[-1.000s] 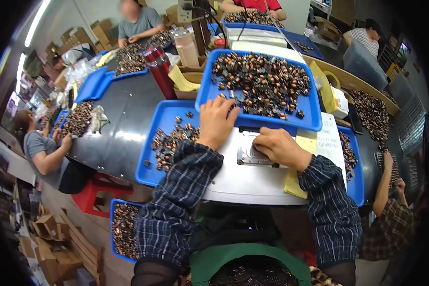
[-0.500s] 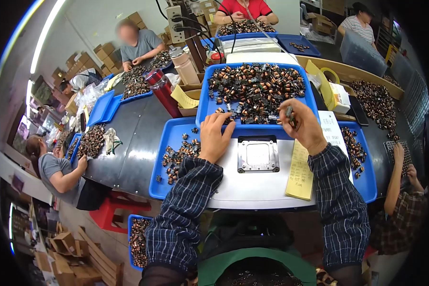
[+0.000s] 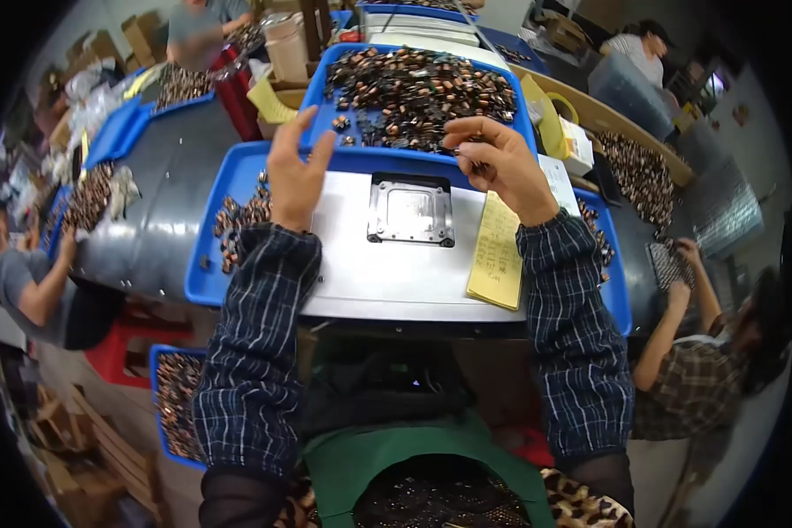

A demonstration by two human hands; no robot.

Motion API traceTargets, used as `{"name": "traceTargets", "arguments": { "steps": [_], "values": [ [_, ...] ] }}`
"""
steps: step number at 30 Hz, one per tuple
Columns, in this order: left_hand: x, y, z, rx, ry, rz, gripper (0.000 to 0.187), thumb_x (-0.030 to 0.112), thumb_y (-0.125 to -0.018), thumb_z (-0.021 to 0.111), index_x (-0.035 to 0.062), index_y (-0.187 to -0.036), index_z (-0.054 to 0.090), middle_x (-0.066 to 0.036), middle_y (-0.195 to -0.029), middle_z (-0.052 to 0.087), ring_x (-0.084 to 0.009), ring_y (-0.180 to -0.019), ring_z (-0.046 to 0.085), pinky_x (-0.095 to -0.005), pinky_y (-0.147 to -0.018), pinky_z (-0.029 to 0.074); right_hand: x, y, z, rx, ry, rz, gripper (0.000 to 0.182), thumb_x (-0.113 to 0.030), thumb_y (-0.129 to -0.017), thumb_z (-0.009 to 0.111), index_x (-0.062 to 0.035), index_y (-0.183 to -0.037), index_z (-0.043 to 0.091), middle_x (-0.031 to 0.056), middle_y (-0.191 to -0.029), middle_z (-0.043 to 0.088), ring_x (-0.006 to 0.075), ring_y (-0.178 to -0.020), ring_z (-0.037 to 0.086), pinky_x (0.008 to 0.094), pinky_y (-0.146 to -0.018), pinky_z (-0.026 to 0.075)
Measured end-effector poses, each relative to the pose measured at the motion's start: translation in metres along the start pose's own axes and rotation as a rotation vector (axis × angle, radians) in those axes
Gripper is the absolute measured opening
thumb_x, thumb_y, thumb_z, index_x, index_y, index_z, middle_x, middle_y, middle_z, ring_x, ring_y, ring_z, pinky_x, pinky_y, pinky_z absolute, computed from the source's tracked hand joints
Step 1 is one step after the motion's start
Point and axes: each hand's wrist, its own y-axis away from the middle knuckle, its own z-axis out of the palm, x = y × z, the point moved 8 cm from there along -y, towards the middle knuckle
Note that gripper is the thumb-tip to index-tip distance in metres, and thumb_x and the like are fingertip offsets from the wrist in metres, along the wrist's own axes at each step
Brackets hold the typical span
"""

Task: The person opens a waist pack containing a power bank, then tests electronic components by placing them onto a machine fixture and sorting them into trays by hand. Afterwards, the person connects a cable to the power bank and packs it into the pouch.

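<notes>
My left hand [image 3: 297, 172] is raised at the near left corner of an upper blue tray [image 3: 493, 164], thumb and fingers apart, with nothing visible in it. That tray holds a heap of small copper-wound coils [image 3: 431, 92] with dark bases. Over the tray's near right edge, my right hand [image 3: 510, 172] is closed with curled fingers; what they pinch, if anything, is too small and blurred to name. Between and below the hands, a square metal plate [image 3: 411, 211] with corner screws is set in a white board [image 3: 352, 286]. A yellow notepad [image 3: 495, 264] with handwriting lies beneath my right wrist.
More coils lie in the lower left blue tray [image 3: 204, 283], the right blue tray [image 3: 619, 304] and a floor-level tray [image 3: 157, 400]. A red bottle [image 3: 231, 92] and a beige bottle [image 3: 284, 48] stand back left. A co-worker's hands [image 3: 682, 273] are at the right; other people sit left and behind.
My left hand has lifted off the tray's near edge and spread. My right hand, which held a small coil, has turned and curled inward. The view has shifted, moving the scene left and up.
</notes>
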Motion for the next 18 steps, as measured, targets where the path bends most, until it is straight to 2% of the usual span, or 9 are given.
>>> {"name": "traceTargets", "arguments": {
  "steps": [3, 5, 10, 11, 13, 14, 15, 17, 18],
  "values": [
    [-0.002, 0.033, -0.063, 0.197, -0.003, -0.109, 0.03, 0.008, -0.078, 0.058, -0.0021, -0.105, 0.054, -0.013, -0.099, 0.056, -0.0221, -0.091, 0.052, -0.0301, -0.08, 0.039, -0.004, 0.004, 0.021, -0.064, 0.235, 0.009, 0.023, -0.001, -0.079, 0.05, 0.003, -0.1, 0.054, 0.0074, -0.09, 0.056, 0.0062, -0.057, 0.045, 0.0166, -0.043, 0.035],
    [-0.016, 0.075, -0.1, 0.238, -0.021, -0.189, 0.028, 0.006, -0.078, 0.056, -0.0018, -0.105, 0.053, -0.012, -0.1, 0.056, -0.0216, -0.091, 0.052, -0.0299, -0.079, 0.039, -0.004, 0.001, 0.039, -0.117, 0.329, 0.055, 0.019, 0.001, -0.077, 0.051, 0.004, -0.095, 0.057, 0.0079, -0.086, 0.057, 0.0061, -0.057, 0.047, 0.0169, -0.042, 0.036],
    [-0.038, 0.173, -0.163, 0.272, -0.213, -0.408, 0.026, 0.003, -0.078, 0.055, -0.0008, -0.104, 0.054, -0.011, -0.102, 0.054, -0.0228, -0.094, 0.05, -0.0306, -0.082, 0.039, -0.007, -0.029, 0.127, -0.403, 0.596, 0.037, 0.02, 0.001, -0.076, 0.052, 0.0042, -0.095, 0.058, 0.0041, -0.076, 0.053, 0.0029, -0.055, 0.046, 0.0165, -0.04, 0.035],
    [-0.039, 0.185, -0.169, 0.285, -0.213, -0.422, 0.026, 0.003, -0.078, 0.055, -0.0008, -0.104, 0.054, -0.011, -0.102, 0.054, -0.0228, -0.094, 0.05, -0.0306, -0.082, 0.039, -0.006, -0.035, 0.146, -0.445, 0.618, 0.052, 0.023, 0.001, -0.076, 0.053, 0.003, -0.098, 0.057, 0.0028, -0.078, 0.053, 0.0044, -0.06, 0.048, 0.0174, -0.047, 0.04],
    [-0.043, 0.204, -0.176, 0.299, -0.207, -0.434, 0.026, 0.001, -0.077, 0.055, -0.0005, -0.102, 0.054, -0.012, -0.102, 0.054, -0.0246, -0.096, 0.05, -0.032, -0.084, 0.038, -0.006, -0.054, 0.179, -0.447, 0.781, -0.337, 0.028, -0.003, -0.076, 0.056, 0.0004, -0.104, 0.055, 0.0054, -0.086, 0.056, 0.01, -0.071, 0.053, 0.022, -0.06, 0.044],
    [-0.041, 0.208, -0.175, 0.243, -0.251, -0.434, 0.025, 0.002, -0.08, 0.052, -0.0013, -0.104, 0.052, -0.011, -0.104, 0.053, -0.0216, -0.099, 0.049, -0.03, -0.087, 0.037, -0.008, -0.055, 0.194, -0.409, 1.001, -0.486, 0.034, -0.007, -0.076, 0.059, -0.0033, -0.109, 0.052, 0.0098, -0.095, 0.056, 0.0188, -0.083, 0.054, 0.029, -0.072, 0.045],
    [-0.043, 0.213, -0.173, 0.234, -0.254, -0.421, 0.025, 0.002, -0.079, 0.053, -0.001, -0.104, 0.052, -0.011, -0.104, 0.052, -0.0233, -0.099, 0.049, -0.0307, -0.087, 0.037, -0.007, -0.056, 0.2, -0.412, 0.997, -0.476, 0.034, -0.007, -0.076, 0.059, -0.0033, -0.109, 0.052, 0.0098, -0.095, 0.056, 0.0188, -0.083, 0.054, 0.029, -0.072, 0.045],
    [-0.043, 0.221, -0.164, 0.173, -0.207, -0.45, 0.025, 0.001, -0.078, 0.053, -0.0003, -0.103, 0.052, -0.012, -0.103, 0.052, -0.024, -0.098, 0.05, -0.0311, -0.086, 0.038, -0.018, -0.043, 0.216, -0.468, 1.249, -0.694, 0.036, -0.011, -0.076, 0.061, -0.005, -0.11, 0.051, 0.0135, -0.102, 0.054, 0.0253, -0.088, 0.054, 0.0335, -0.075, 0.045],
    [-0.046, 0.227, -0.157, 0.129, -0.16, -0.473, 0.026, 0.002, -0.078, 0.054, 0.0001, -0.103, 0.053, -0.013, -0.102, 0.052, -0.0247, -0.098, 0.05, -0.0316, -0.086, 0.038, -0.02, -0.034, 0.217, -0.547, 1.206, -0.587, 0.037, -0.011, -0.075, 0.062, -0.0051, -0.11, 0.051, 0.0133, -0.101, 0.054, 0.0271, -0.089, 0.054, 0.0345, -0.077, 0.044]
  ]
}}
